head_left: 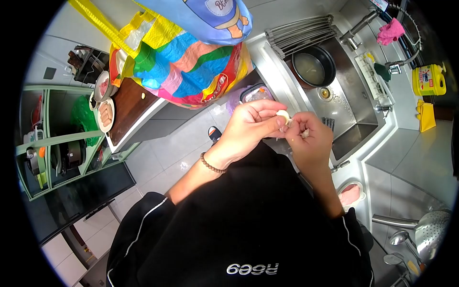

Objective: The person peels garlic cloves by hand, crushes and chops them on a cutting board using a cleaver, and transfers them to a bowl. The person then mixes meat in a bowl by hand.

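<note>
garlic clove [283, 115] between both hands [251, 125]

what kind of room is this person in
Most likely a kitchen: there is a metal sink with a dark pot in it, and a large perforated metal utensil at the lower right.

A black top [239, 215] with white sleeve piping [142, 223] and pale front lettering [252, 269] was worn, along with a brown beaded bracelet [210, 166] on the left wrist [221, 157].
</note>
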Demonstrator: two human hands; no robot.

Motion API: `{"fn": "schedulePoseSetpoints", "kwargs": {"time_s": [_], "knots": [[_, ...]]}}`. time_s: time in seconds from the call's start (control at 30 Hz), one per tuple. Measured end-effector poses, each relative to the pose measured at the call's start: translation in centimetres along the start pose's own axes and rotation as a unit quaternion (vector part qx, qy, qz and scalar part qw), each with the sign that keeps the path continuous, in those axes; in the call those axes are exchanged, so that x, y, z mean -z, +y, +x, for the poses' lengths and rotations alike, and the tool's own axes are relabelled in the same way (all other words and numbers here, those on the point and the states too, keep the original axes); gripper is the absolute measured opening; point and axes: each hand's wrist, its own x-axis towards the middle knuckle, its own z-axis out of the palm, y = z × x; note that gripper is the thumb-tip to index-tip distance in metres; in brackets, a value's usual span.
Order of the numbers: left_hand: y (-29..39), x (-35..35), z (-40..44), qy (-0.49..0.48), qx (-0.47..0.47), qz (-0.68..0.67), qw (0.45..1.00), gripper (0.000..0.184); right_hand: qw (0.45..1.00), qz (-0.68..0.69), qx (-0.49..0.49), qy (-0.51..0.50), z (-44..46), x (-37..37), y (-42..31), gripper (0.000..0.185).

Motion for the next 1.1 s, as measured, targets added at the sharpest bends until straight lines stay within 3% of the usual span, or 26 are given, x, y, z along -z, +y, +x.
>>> {"fn": "schedulePoseSetpoints", "kwargs": {"time_s": [0.23,0.4,0.53,0.73,0.93,1.1], "knots": [[0.2,0.3,0.4,-0.007,0.040,0.019,0.999,0.020,0.995,0.065,-0.077,-0.029,0.7,0.3,-0.3,0.003],[0.7,0.5,0.4,-0.032,0.091,0.033,0.995,0.019,0.989,0.092,-0.120,0.007,1.4,0.9,1.4,0.004],[0.7,0.7,0.7,-0.035,0.086,-0.025,0.995,0.020,0.987,0.086,-0.129,0.034,2.4,1.7,2.0,0.005],[-0.1,1.6,1.5,-0.021,0.089,-0.182,0.979,0.018,0.992,-0.047,-0.106,-0.050,2.3,2.9,2.3,0.010],[-1.0,1.3,2.3,-0.024,0.065,-0.260,0.963,0.005,0.992,-0.088,0.085,-0.019,2.0,2.1,0.7,0.015],[-0.7,-0.3,1.9,0.004,0.035,-0.266,0.963,0.002,0.982,-0.127,0.136,-0.023,1.1,1.2,-1.2,0.018]]}}
